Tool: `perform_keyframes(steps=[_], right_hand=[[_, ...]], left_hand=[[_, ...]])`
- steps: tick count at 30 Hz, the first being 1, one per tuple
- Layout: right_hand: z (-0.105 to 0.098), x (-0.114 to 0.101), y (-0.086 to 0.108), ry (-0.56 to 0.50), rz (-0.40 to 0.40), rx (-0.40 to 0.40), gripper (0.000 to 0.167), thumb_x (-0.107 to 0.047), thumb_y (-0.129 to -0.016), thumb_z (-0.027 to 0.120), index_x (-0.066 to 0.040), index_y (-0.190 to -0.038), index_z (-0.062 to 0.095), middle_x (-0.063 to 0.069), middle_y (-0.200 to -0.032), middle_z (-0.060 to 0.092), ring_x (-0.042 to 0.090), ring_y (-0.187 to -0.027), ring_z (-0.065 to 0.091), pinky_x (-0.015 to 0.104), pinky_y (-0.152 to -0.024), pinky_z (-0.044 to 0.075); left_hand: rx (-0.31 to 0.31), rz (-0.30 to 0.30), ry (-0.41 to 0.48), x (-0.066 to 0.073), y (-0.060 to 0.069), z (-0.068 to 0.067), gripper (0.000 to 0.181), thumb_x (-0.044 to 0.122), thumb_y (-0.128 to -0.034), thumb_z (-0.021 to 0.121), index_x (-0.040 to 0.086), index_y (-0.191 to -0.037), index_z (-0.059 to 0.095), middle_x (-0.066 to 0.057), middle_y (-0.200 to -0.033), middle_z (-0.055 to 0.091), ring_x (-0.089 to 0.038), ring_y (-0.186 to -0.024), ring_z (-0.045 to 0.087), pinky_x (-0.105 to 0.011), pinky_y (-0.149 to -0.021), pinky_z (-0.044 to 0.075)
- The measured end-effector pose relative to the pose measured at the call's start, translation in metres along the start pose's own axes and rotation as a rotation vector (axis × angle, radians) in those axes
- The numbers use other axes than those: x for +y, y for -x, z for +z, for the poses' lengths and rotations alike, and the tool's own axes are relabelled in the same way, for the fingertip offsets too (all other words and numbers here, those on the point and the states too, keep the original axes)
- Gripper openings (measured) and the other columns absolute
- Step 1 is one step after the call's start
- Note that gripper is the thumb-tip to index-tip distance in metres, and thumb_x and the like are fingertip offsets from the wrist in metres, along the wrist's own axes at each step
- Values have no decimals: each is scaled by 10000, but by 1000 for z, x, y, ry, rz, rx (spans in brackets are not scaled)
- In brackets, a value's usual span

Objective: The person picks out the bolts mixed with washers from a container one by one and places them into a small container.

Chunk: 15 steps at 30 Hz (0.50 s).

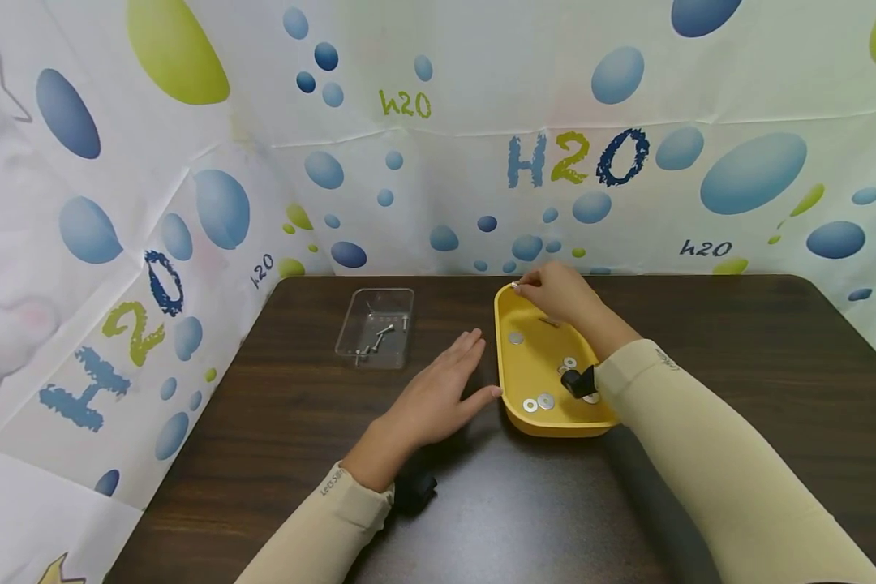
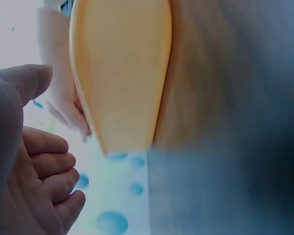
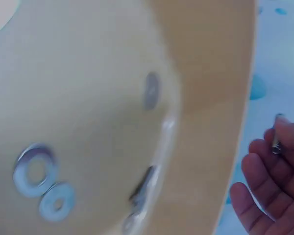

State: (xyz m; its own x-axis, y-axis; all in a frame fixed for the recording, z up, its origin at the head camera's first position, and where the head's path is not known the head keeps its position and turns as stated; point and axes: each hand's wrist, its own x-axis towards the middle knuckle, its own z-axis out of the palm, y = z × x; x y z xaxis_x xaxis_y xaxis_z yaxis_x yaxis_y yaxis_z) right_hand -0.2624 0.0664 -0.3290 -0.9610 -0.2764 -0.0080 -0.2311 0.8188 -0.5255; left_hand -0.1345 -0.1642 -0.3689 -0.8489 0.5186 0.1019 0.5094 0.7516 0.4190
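Observation:
My right hand [image 1: 558, 294] pinches a small metal bolt [image 3: 277, 142] between thumb and fingers, above the far left corner of a yellow tray [image 1: 502, 349]. Inside that tray lie several silver washers [image 1: 546, 401], and by its wall in the right wrist view is a dark slender metal piece [image 3: 143, 187], blurred. With fingers extended, my left hand [image 1: 438, 397] is at the tray's left side. Its thumb tip is close to the rim; whether it touches, I cannot tell. Part of the tray is hidden behind my right forearm.
A clear plastic box [image 1: 375, 328] holding several bolts [image 1: 383, 334] stands on the dark wooden table [image 1: 715, 365], left of the yellow tray. Behind the table hangs a white sheet [image 1: 467, 186] printed with blue and green drops.

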Motion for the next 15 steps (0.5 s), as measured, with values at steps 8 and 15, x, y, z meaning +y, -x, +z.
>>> perform_keyframes(steps=[8,15], right_hand=[[-3,-35,1,-68,-126,140,314,-309,-1001,580,-86,-1169,723,101,-1112,717,260,-989,636,422,-895,540],[1,-76,4,-97,-228,136,294,-317,-993,593,-111,-1141,742,54,-1089,730,216,-935,632,377,-862,541]], left_hand=[[121,-100,6,-43,8,-29,772,533,-981,509,76,-1557,271,-25,-1652,172,-197,-1526,141,-472,-1206,226],[168,-219,4,-82,20,-56,788,502,-984,522,74,-1571,218,-63,-1658,134,-237,-1532,112,-519,-1201,207]])
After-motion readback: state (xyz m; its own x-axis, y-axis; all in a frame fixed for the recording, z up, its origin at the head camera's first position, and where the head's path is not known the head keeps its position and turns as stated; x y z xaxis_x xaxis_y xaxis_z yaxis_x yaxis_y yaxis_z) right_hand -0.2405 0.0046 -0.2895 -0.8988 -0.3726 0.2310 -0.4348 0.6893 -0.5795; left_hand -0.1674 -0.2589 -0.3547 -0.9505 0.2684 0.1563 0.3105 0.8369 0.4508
